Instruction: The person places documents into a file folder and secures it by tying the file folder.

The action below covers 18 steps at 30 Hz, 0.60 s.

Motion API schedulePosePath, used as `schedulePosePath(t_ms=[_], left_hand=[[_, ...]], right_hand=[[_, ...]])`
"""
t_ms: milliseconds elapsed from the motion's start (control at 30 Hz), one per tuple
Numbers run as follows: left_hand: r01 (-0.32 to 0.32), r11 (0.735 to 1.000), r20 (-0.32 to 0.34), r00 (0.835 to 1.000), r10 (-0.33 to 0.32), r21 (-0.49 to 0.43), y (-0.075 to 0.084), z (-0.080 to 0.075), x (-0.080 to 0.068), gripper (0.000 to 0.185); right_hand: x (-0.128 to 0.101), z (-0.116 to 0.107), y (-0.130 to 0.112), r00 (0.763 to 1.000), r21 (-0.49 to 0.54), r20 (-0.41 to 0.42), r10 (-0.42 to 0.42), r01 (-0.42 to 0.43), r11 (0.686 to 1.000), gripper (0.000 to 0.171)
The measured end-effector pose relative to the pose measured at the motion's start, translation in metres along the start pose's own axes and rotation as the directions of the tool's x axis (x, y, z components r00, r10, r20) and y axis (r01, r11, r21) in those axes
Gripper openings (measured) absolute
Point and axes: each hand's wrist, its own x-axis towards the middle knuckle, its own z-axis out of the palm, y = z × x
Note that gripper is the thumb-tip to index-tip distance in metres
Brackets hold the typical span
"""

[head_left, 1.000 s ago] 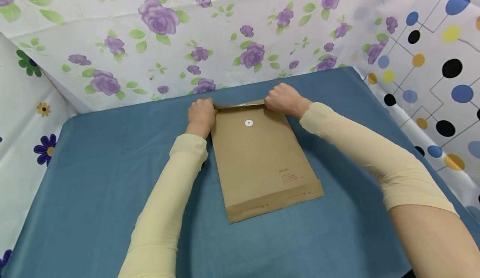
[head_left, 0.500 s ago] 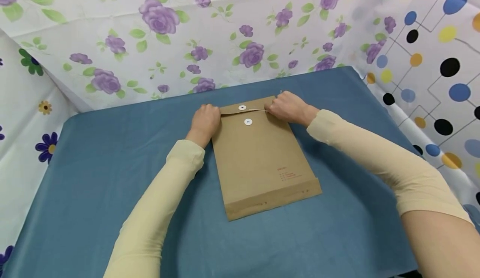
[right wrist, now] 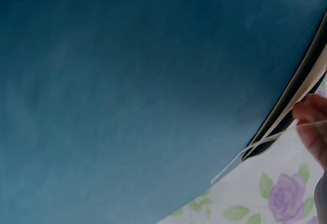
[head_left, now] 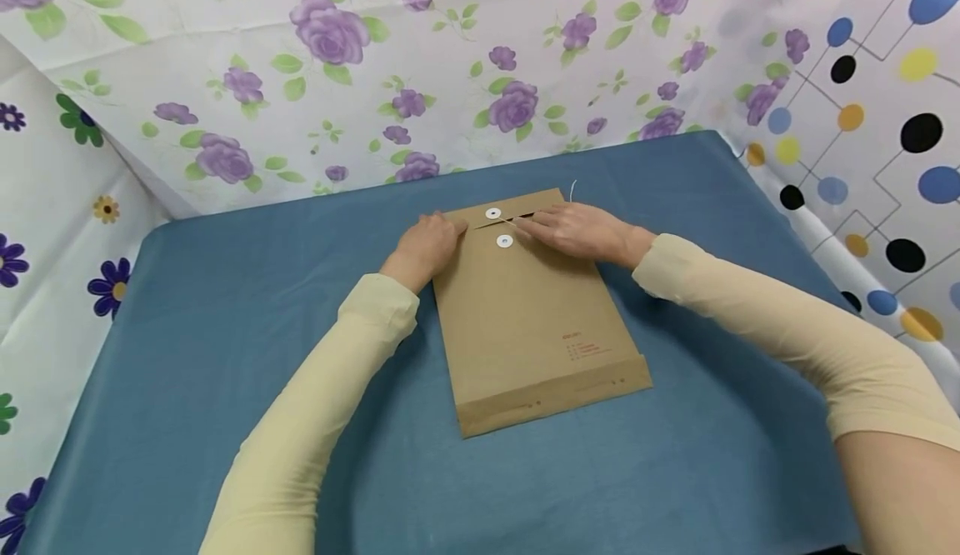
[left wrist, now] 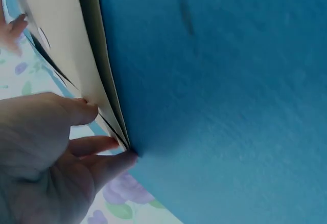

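Note:
A brown paper document envelope [head_left: 532, 313] lies on the blue cloth, its flap [head_left: 536, 202] at the far end folded toward me. The flap carries one white round button [head_left: 492, 213]; a second button [head_left: 505, 241] sits just below, on the envelope's body. My left hand [head_left: 426, 247] pinches the far left corner; the left wrist view shows the thumb [left wrist: 84, 112] on top. My right hand [head_left: 577, 232] lies over the flap's right part, fingers extended toward the buttons. A thin white string [right wrist: 232, 163] runs past its fingers, and its loose end sticks out beyond the far right corner.
Blue cloth [head_left: 225, 355] covers the table around the envelope. Behind it hangs a white sheet with purple roses [head_left: 330, 30]. A dotted sheet [head_left: 900, 180] stands at the right, and a flowered sheet [head_left: 45, 197] at the left.
The flap, gripped upright at both ends before, now lies folded down. My right hand has moved left and its fingers have straightened. My left hand stays at the far left corner.

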Motion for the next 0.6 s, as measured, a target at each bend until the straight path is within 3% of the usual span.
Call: schedulePosePath(t_ms=[167,267,467,600], left_hand=[[0.003,1.0,-0.02,1.0,-0.003,-0.018,0.002,0.002,0.0,0.043],[0.01,1.0,-0.041,0.999,-0.011,-0.021,0.002,0.002,0.002,0.042],[0.024,0.999,-0.07,0.997,-0.026,-0.022,0.004,0.004,0.008,0.033],[0.015,0.999,-0.095,0.995,-0.018,-0.032,0.003,0.005,0.01,0.029]], right_hand=[[0.003,0.0,-0.007,0.996,0.195,-0.059,0.068,-0.055,0.979,0.033],[0.006,0.0,-0.011,0.99,0.3,-0.025,0.137,-0.123,0.946,0.024],[0.01,-0.003,-0.014,0.938,0.463,0.128,0.322,-0.344,0.817,0.026],[0.015,-0.004,-0.018,0.903,0.538,0.181,0.389,-0.422,0.73,0.025]])
